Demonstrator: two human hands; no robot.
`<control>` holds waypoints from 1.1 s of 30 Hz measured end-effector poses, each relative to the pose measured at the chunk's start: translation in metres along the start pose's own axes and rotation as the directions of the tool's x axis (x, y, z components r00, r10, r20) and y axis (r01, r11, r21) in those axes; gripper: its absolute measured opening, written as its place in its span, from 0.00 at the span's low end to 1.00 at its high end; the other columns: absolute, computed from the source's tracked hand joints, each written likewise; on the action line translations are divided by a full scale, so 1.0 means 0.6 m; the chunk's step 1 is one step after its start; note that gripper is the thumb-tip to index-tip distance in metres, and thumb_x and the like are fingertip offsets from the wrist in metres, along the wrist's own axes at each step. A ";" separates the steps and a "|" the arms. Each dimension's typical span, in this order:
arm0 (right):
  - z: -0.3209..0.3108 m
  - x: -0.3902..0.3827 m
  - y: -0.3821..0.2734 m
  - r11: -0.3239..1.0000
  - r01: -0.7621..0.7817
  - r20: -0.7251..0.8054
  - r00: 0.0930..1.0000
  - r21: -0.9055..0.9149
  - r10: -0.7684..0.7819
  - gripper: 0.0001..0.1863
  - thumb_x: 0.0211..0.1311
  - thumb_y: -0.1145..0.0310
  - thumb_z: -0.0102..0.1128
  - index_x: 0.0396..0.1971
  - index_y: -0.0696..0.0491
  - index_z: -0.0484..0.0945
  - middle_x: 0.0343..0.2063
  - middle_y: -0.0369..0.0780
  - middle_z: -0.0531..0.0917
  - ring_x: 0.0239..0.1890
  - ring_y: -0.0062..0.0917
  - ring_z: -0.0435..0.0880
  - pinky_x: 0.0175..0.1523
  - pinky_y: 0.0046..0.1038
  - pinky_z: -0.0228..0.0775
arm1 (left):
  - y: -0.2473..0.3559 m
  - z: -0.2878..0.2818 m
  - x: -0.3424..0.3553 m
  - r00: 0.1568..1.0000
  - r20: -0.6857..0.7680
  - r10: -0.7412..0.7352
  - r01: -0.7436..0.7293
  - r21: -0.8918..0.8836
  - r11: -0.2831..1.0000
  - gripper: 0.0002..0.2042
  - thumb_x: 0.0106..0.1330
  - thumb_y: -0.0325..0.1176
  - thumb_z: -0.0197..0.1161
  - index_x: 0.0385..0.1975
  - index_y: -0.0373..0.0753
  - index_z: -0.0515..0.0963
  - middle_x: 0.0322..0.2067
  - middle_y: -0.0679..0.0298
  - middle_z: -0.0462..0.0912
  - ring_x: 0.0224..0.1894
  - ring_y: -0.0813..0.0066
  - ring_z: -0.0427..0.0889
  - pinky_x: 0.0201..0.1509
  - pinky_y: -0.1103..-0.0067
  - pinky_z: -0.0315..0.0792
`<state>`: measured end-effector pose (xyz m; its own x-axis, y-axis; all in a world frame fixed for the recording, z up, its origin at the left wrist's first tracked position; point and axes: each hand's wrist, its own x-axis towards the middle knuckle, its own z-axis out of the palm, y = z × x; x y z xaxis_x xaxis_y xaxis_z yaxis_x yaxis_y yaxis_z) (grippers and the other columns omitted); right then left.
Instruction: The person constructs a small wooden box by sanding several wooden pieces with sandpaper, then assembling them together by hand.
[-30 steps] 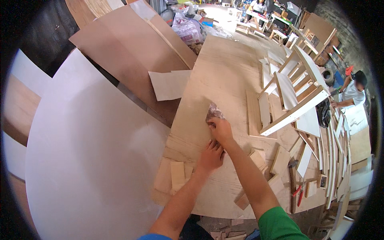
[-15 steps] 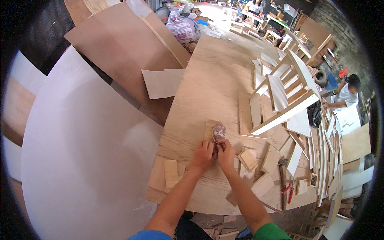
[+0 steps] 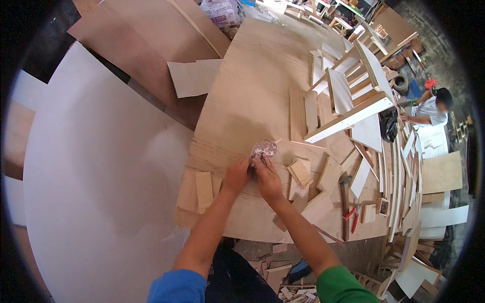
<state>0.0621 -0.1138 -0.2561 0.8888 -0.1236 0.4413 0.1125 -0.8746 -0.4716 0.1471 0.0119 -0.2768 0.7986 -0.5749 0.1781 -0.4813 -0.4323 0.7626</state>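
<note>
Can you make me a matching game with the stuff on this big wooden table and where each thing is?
Things:
1. sandpaper piece
2. hammer
3. red-handled pliers
4. small plywood rectangle

Places:
A. left of the left hand, near the table's front edge
B. at the fingertips of the right hand
C. lying right of the right forearm, head pointing away from the person
D. just right of the hammer's handle

Pairs: 1-B, 2-C, 3-D, 4-A
</note>
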 end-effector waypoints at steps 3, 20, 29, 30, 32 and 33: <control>0.000 0.000 0.015 0.984 0.077 0.096 0.993 -0.163 -0.061 0.26 0.58 0.75 0.56 0.60 0.50 0.72 0.60 0.40 0.75 0.65 0.43 0.68 0.70 0.49 0.52 | -0.023 0.010 0.009 0.926 -0.230 0.298 -0.251 0.213 0.944 0.14 0.54 0.26 0.61 0.42 0.36 0.77 0.41 0.53 0.82 0.45 0.54 0.80 0.50 0.64 0.73; -0.013 0.035 0.088 0.963 0.023 0.039 0.999 -0.270 -0.013 0.29 0.55 0.78 0.56 0.60 0.53 0.71 0.60 0.43 0.74 0.64 0.37 0.72 0.69 0.42 0.60 | -0.023 0.024 0.017 0.981 -0.139 0.134 -0.135 -0.001 0.991 0.09 0.53 0.29 0.66 0.35 0.36 0.81 0.38 0.54 0.84 0.46 0.54 0.81 0.54 0.66 0.74; -0.017 0.034 0.089 0.980 0.105 0.080 0.993 -0.171 -0.092 0.28 0.57 0.76 0.52 0.61 0.54 0.70 0.62 0.46 0.72 0.66 0.40 0.69 0.69 0.44 0.59 | -0.032 0.025 0.021 0.988 -0.121 0.097 -0.095 0.024 0.995 0.15 0.56 0.29 0.66 0.44 0.37 0.81 0.44 0.54 0.84 0.48 0.56 0.81 0.56 0.67 0.73; -0.008 0.019 0.089 0.981 0.126 0.077 0.990 -0.150 -0.115 0.28 0.57 0.76 0.52 0.61 0.55 0.69 0.62 0.46 0.72 0.66 0.41 0.69 0.70 0.44 0.57 | -0.029 0.033 0.021 0.984 -0.137 0.111 -0.111 0.011 0.994 0.15 0.56 0.29 0.66 0.44 0.37 0.81 0.45 0.53 0.84 0.48 0.56 0.81 0.56 0.67 0.73; 0.005 -0.008 0.079 0.958 0.262 0.172 0.955 -0.118 -0.240 0.27 0.58 0.75 0.52 0.60 0.58 0.70 0.61 0.49 0.72 0.66 0.42 0.68 0.72 0.45 0.55 | -0.025 0.030 0.015 0.995 -0.068 0.074 -0.075 -0.023 0.997 0.15 0.56 0.29 0.66 0.44 0.36 0.81 0.44 0.53 0.84 0.48 0.57 0.81 0.56 0.68 0.73; -0.002 -0.001 0.082 0.963 0.244 0.117 0.966 -0.113 -0.231 0.27 0.55 0.78 0.51 0.59 0.58 0.71 0.61 0.48 0.73 0.66 0.42 0.68 0.71 0.45 0.55 | -0.024 0.020 0.019 0.997 -0.044 0.060 -0.061 -0.031 0.998 0.15 0.56 0.29 0.66 0.44 0.36 0.81 0.44 0.53 0.84 0.49 0.58 0.81 0.56 0.68 0.73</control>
<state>0.0666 -0.1575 -0.2786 0.8846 0.1371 0.4458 0.2748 -0.9255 -0.2608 0.1585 0.0032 -0.2933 0.7834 -0.5687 0.2509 -0.5179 -0.3741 0.7693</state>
